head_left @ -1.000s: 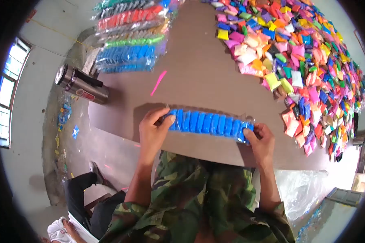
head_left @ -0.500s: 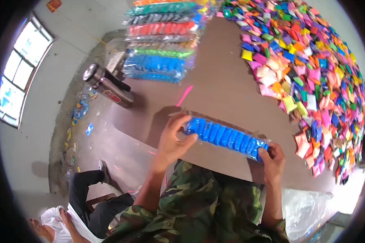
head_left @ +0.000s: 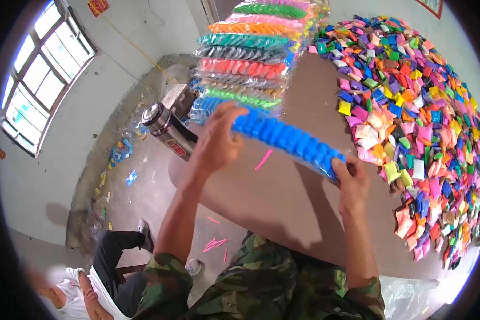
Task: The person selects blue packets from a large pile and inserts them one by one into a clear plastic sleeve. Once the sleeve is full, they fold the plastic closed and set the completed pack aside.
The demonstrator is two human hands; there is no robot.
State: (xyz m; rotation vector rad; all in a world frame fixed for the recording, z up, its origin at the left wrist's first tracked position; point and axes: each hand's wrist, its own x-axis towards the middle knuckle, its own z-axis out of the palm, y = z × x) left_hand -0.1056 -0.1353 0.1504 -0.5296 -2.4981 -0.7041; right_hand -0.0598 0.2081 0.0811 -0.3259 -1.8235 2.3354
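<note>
Both hands hold a long clear plastic bag of blue packets point(head_left: 288, 137), raised above the brown table and slanting down to the right. My left hand point(head_left: 217, 140) is closed on its left end, close to the stacked bags. At the other end, my right hand point(head_left: 352, 178) pinches the bag between thumb and fingers. Just beyond the left hand lie clear bags of packets sorted by colour point(head_left: 245, 66), in rows of green, red, black, orange and others. A pink strip point(head_left: 263, 159) rests on the table below the held bag.
A steel thermos point(head_left: 168, 130) stands at the table's left edge. Loose coloured packets point(head_left: 410, 117) form a large heap on the right. A seated person point(head_left: 85, 285) is at the lower left. Litter point(head_left: 121, 151) lies along the wall.
Both hands have lifted the bag of blue packets off the near table edge and carried it forward, toward the stacked bags. The view has also shifted, showing more of the stack.
</note>
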